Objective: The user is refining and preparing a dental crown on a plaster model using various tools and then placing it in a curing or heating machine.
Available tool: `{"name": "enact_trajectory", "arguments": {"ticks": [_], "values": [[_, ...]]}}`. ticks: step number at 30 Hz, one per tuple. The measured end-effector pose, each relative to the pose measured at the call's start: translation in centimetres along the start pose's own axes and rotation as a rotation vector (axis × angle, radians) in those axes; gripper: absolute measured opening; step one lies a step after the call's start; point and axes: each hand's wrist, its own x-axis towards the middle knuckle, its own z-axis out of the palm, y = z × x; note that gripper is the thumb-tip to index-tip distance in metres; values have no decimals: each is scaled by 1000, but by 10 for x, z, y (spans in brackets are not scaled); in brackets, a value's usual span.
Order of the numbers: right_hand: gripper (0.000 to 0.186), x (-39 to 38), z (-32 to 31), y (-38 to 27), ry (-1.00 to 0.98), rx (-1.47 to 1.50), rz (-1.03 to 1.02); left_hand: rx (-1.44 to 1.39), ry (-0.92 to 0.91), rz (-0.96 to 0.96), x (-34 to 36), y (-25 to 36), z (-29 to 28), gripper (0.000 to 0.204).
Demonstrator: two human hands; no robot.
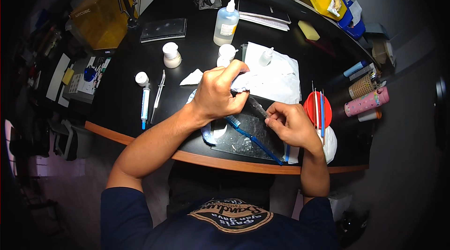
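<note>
Fingers of the left hand (218,93) are curled around a white cast (241,82), and a clear slender tool (258,107) is pinched by the right hand (293,123). Below them, a blue toothbrush (253,139) is laid on the glass slab (243,144), its long axis running from far-left bristles to near-right handle.

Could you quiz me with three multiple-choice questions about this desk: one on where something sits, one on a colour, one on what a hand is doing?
1. Where does the syringe lie?
A. On the person's left side of the desk
B. Inside the red bowl
C. On the glass plate

2. What colour is the toothbrush on the glass plate?
A. Green
B. Blue
C. Orange

3. What is the left hand doing?
A. Lying flat and empty
B. Hanging off the desk
C. Gripping a white piece

Answers: 1 A, it lies beside the tweezers, left of both hands. 2 B, its handle and head are blue. 3 C, its fingers close over a white piece above the plate.
</note>
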Motion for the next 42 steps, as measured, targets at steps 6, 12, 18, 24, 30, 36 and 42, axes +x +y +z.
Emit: {"name": "enact_trajectory", "arguments": {"ticks": [6, 12, 18, 24, 30, 36, 42], "values": [[9, 3, 6, 3, -51, -105, -81, 31, -8, 29, 0, -1, -3, 32], [8, 3, 5, 12, -66, -138, -144, 87, -38, 138, 4, -2, -1, 37], [8, 6, 16, 5, -176, -208, -159, 53, 4, 120, -11, -12, -3, 41], [12, 2, 14, 1, -135, -91, -86, -40, -32, 44, -3, 3, -5, 35], [22, 8, 16, -6, -16, -87, -241, -112, -70, -12, -6, 3, -2, 35], [33, 14, 25, -1, 363, 152, -436, -122, -122, 4, -6, 13, 18, 41], [38, 13, 30, 5, 397, 344, -434, 9, -155, 3, -10, 22, 25, 47]]}}
